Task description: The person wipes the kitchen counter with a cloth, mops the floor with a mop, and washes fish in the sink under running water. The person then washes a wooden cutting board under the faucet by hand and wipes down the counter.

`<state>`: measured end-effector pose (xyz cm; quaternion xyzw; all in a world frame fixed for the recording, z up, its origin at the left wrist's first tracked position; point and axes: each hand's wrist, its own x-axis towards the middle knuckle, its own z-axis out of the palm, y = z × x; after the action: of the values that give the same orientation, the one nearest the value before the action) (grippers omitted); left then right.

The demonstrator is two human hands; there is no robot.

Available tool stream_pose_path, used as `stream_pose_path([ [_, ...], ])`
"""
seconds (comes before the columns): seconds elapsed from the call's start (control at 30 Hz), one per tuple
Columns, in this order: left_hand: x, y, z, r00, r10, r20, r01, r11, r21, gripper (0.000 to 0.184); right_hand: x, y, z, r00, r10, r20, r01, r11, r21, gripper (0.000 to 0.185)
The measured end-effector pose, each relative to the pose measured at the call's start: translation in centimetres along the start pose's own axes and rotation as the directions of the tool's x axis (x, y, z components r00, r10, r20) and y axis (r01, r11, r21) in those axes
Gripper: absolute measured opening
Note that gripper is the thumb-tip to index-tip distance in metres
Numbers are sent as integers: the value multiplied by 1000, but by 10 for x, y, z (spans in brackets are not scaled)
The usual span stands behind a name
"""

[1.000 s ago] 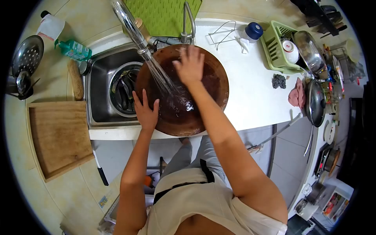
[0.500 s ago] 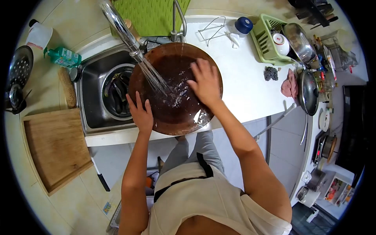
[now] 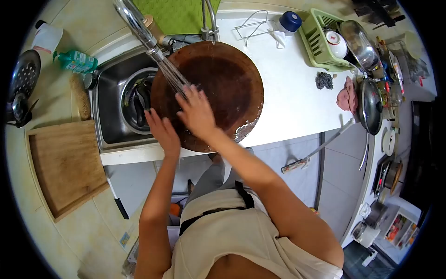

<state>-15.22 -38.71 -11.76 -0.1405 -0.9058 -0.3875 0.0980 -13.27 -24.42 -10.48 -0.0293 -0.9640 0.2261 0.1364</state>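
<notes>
A large brown round pan (image 3: pixel 227 79), wet inside, rests over the sink's right edge and the counter. Water streams from the chrome faucet (image 3: pixel 139 28) into it. My left hand (image 3: pixel 163 134) lies at the pan's left rim, fingers apart. My right hand (image 3: pixel 197 112) is over the pan's left part, fingers spread under the stream, holding nothing. In the sink (image 3: pixel 111 93), a metal bowl (image 3: pixel 126 109) with dark eggplants (image 3: pixel 139 104) sits left of the pan.
A wooden tray (image 3: pixel 67 167) is at the left, below a green bottle (image 3: pixel 76 61). On the counter are a wire rack (image 3: pixel 253 25), a blue-lidded jar (image 3: pixel 289 23), a dark scrubber (image 3: pixel 324 80), a pink cloth (image 3: pixel 347 95) and a green dish basket (image 3: pixel 320 44). A lidded pan (image 3: pixel 370 107) stands right.
My right hand has swept from the pan's right side to its left part, into the water stream. My left hand stays at the left rim. The view has shifted slightly.
</notes>
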Motion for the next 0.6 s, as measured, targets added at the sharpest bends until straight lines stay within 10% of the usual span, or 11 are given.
stream_pose_path([
  [0.2,-52,103,31,792,275,544,-376,923,80,64,-6,111,-48,929,276,-246,-338,903,-264,56],
  [0.4,-9,91,42,553,571,607,-660,744,-99,60,-17,123,-58,960,229,-163,-268,921,-283,55],
  [0.6,79,-8,-7,836,364,411,-518,769,373,54,-51,77,-58,945,310,-108,-328,901,-283,63],
])
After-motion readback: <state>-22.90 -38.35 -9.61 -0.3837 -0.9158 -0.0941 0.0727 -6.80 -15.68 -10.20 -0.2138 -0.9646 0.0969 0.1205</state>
